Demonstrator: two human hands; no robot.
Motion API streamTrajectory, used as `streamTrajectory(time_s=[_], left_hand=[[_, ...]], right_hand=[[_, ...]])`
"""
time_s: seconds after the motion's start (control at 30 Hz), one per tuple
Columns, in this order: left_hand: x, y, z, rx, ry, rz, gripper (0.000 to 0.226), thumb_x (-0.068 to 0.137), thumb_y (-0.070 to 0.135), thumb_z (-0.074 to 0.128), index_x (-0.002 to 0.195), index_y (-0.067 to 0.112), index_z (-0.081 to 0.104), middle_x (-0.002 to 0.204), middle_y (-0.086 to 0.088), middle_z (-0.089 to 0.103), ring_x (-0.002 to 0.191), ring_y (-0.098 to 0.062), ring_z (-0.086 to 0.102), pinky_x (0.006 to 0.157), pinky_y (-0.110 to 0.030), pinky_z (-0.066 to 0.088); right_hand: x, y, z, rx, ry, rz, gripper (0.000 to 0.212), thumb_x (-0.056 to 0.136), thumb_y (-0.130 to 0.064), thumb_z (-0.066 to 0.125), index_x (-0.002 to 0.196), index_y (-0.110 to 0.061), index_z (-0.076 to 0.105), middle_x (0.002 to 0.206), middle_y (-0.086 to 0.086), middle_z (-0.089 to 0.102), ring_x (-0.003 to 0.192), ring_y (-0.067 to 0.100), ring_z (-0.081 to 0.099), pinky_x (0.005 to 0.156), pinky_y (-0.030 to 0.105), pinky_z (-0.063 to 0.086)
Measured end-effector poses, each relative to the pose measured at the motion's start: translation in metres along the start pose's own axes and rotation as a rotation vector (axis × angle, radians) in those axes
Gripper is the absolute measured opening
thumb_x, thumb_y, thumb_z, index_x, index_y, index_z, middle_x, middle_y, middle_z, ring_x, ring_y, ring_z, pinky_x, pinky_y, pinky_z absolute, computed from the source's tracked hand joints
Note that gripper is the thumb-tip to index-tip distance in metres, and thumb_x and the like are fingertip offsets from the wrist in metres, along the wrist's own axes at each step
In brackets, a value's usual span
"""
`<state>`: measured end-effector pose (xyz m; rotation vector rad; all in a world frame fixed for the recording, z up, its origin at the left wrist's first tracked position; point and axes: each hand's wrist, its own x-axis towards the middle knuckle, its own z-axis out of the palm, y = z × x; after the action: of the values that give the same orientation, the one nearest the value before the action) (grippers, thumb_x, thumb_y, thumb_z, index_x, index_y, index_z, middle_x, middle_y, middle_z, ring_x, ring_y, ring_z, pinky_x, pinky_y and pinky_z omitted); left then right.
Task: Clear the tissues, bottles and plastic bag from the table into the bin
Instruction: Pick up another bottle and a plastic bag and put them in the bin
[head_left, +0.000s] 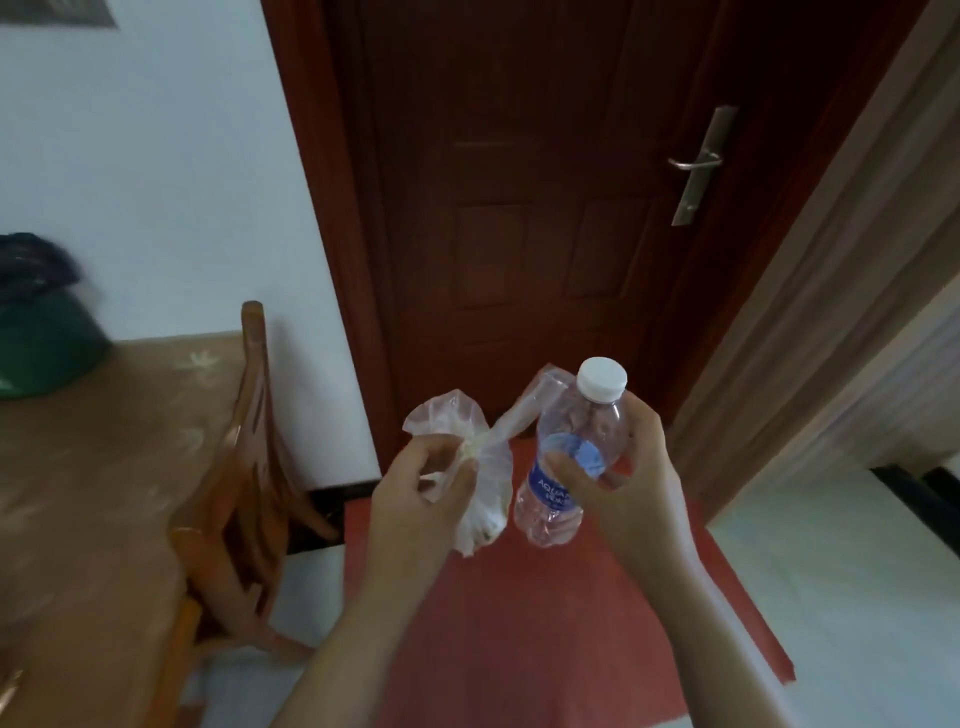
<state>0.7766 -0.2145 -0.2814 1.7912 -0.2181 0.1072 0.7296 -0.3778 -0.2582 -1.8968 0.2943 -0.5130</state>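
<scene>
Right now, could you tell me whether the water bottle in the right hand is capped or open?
Capped: a white cap sits on the neck of the bottle, held roughly upright in the right hand.

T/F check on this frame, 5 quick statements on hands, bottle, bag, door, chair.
1. The right hand holds a clear plastic water bottle with a blue label and white cap. True.
2. The bottle's cap is off. False: the white cap sits on its neck.
3. The left hand grips a crumpled clear plastic bag. True.
4. The dark red-brown wooden door ahead stands wide open. False: it fills its frame, apparently shut, silver lever handle on its right side.
5. The brown wooden chair stands right of both hands. False: it is left of them, beside the table with a tan cloth.
</scene>
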Motion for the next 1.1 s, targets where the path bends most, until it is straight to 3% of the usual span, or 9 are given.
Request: streamTrajectory(time_s=[0.17, 0.37, 0.53, 0.6, 0.73, 0.8, 0.97, 1.1], left_hand=[[0.043, 0.003, -0.008, 0.035, 0.179, 0.015, 0.022, 0.083, 0.013, 0.063, 0.081, 0.034, 0.059, 0.085, 0.027, 0.063, 0.078, 0.007, 0.058, 0.067, -0.006, 0.043], [0.098, -0.014, -0.034, 0.026, 0.358, 0.02, 0.025, 0.079, 0.004, 0.067, 0.08, 0.028, 0.062, 0.081, 0.02, 0.065, 0.075, -0.001, 0.06, 0.066, -0.01, 0.045], [0.161, -0.036, -0.066, -0.014, 0.476, 0.028, 0.024, 0.077, 0.006, 0.069, 0.079, 0.028, 0.063, 0.073, 0.021, 0.062, 0.07, 0.0, 0.056, 0.064, -0.011, 0.043], [0.189, -0.04, -0.082, -0.037, 0.512, 0.038, 0.024, 0.077, 0.004, 0.069, 0.078, 0.027, 0.062, 0.072, 0.022, 0.063, 0.069, 0.001, 0.056, 0.063, -0.01, 0.043], [0.237, -0.047, -0.121, -0.047, 0.581, 0.047, 0.025, 0.076, 0.001, 0.068, 0.076, 0.026, 0.062, 0.071, 0.022, 0.063, 0.067, 0.004, 0.055, 0.062, -0.007, 0.041], [0.257, -0.052, -0.141, -0.043, 0.628, 0.055, 0.026, 0.076, 0.0, 0.069, 0.076, 0.025, 0.061, 0.07, 0.016, 0.063, 0.067, 0.004, 0.055, 0.063, -0.006, 0.041], [0.286, -0.071, -0.175, -0.038, 0.709, 0.025, 0.027, 0.076, -0.001, 0.069, 0.076, 0.025, 0.061, 0.071, 0.021, 0.063, 0.068, 0.002, 0.055, 0.066, -0.01, 0.043], [0.298, -0.087, -0.188, -0.017, 0.772, -0.032, 0.025, 0.075, -0.002, 0.07, 0.077, 0.022, 0.063, 0.069, 0.013, 0.063, 0.068, 0.001, 0.055, 0.064, -0.012, 0.043]], right_hand=[[0.067, 0.003, 0.024, 0.026, -0.128, -0.073, 0.068, 0.07, -0.025, 0.077, 0.114, -0.053, 0.035, 0.118, -0.016, 0.054, 0.103, -0.002, 0.054, 0.075, 0.019, 0.049], [0.128, 0.002, 0.081, 0.062, -0.269, -0.126, 0.07, 0.069, -0.023, 0.078, 0.116, -0.053, 0.035, 0.123, -0.013, 0.051, 0.11, 0.007, 0.053, 0.086, 0.035, 0.052], [0.183, -0.006, 0.145, 0.091, -0.345, -0.161, 0.069, 0.07, -0.023, 0.077, 0.12, -0.046, 0.037, 0.124, -0.015, 0.05, 0.113, 0.008, 0.052, 0.09, 0.038, 0.05], [0.207, -0.014, 0.173, 0.114, -0.371, -0.176, 0.068, 0.07, -0.021, 0.077, 0.122, -0.041, 0.037, 0.122, -0.017, 0.051, 0.112, 0.007, 0.053, 0.09, 0.036, 0.05], [0.251, -0.041, 0.23, 0.156, -0.449, -0.23, 0.065, 0.07, -0.017, 0.077, 0.11, -0.05, 0.038, 0.116, -0.02, 0.053, 0.106, 0.002, 0.056, 0.081, 0.018, 0.051], [0.267, -0.051, 0.257, 0.172, -0.471, -0.248, 0.065, 0.07, -0.018, 0.078, 0.11, -0.05, 0.039, 0.119, -0.017, 0.053, 0.107, 0.004, 0.055, 0.083, 0.021, 0.051], [0.291, -0.055, 0.313, 0.192, -0.566, -0.232, 0.076, 0.068, -0.022, 0.079, 0.132, -0.027, 0.038, 0.129, -0.003, 0.051, 0.116, 0.014, 0.052, 0.093, 0.04, 0.049], [0.308, -0.063, 0.349, 0.234, -0.637, -0.212, 0.078, 0.067, -0.017, 0.079, 0.133, -0.022, 0.038, 0.129, 0.0, 0.051, 0.112, 0.014, 0.054, 0.091, 0.038, 0.05]])
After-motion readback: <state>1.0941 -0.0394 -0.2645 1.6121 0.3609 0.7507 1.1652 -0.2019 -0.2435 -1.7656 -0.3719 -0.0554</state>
